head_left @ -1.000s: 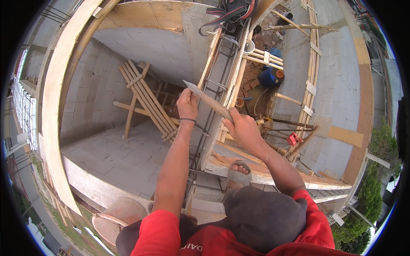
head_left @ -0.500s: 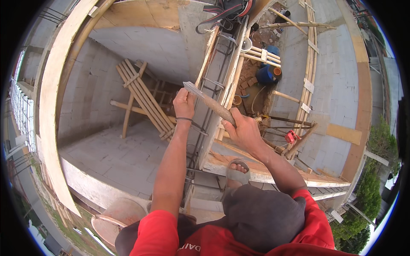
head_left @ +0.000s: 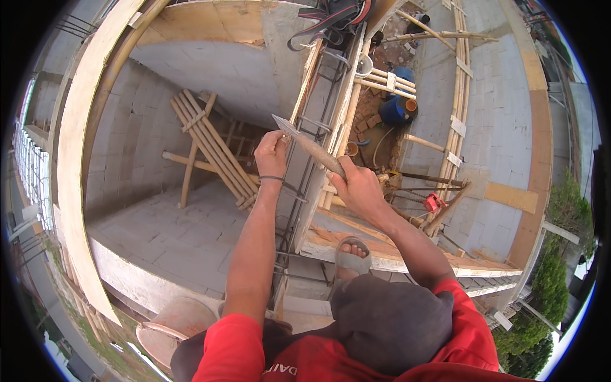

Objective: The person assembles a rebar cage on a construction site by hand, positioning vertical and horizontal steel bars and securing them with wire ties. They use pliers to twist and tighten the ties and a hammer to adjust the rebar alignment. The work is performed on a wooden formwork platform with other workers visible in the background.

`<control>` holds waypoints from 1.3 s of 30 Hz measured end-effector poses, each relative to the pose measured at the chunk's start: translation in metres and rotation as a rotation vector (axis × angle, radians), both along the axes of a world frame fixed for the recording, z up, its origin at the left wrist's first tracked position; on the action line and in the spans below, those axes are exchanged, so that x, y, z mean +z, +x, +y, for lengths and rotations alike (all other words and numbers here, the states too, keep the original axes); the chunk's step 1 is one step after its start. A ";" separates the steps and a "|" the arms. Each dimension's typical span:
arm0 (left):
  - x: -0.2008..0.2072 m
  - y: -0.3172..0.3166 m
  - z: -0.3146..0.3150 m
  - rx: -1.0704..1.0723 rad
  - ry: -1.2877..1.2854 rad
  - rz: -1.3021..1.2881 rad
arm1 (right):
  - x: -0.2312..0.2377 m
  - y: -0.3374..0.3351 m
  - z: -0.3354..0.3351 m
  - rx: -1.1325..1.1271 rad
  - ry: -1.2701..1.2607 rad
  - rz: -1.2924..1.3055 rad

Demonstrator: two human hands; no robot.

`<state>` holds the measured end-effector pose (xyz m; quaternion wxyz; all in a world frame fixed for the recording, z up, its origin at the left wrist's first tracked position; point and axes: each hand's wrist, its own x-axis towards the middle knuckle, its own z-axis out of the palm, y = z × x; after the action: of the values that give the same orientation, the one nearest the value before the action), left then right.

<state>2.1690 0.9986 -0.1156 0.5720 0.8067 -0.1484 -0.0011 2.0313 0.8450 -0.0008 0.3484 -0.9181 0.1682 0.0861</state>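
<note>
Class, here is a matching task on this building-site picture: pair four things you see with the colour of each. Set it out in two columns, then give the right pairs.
Things:
1. barrel
2. shirt sleeve
3. sandal
4. trowel held in the right hand

Colours:
a. red
b. grey
c. blue
d. brown handle, pale blade

Pairs: 1-c, 2-a, 3-b, 4-d

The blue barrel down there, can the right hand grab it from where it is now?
Probably not. The blue barrel sits far below on the ground, beyond the rebar cage, while the right hand is up at the top of the wall and already grips a trowel.
</note>
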 end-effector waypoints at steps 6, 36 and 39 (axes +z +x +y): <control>-0.005 0.002 0.003 0.016 -0.032 0.043 | -0.008 0.005 -0.001 0.071 -0.065 -0.004; -0.005 -0.002 -0.002 0.027 0.188 -0.123 | 0.002 -0.007 0.002 -0.080 0.079 -0.144; -0.003 -0.004 -0.004 0.032 0.234 -0.249 | -0.006 -0.014 0.004 -0.150 0.143 -0.118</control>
<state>2.1648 0.9943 -0.1185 0.4514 0.8639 -0.2041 0.0908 2.0174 0.8486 -0.0066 0.4278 -0.8792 0.2090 0.0173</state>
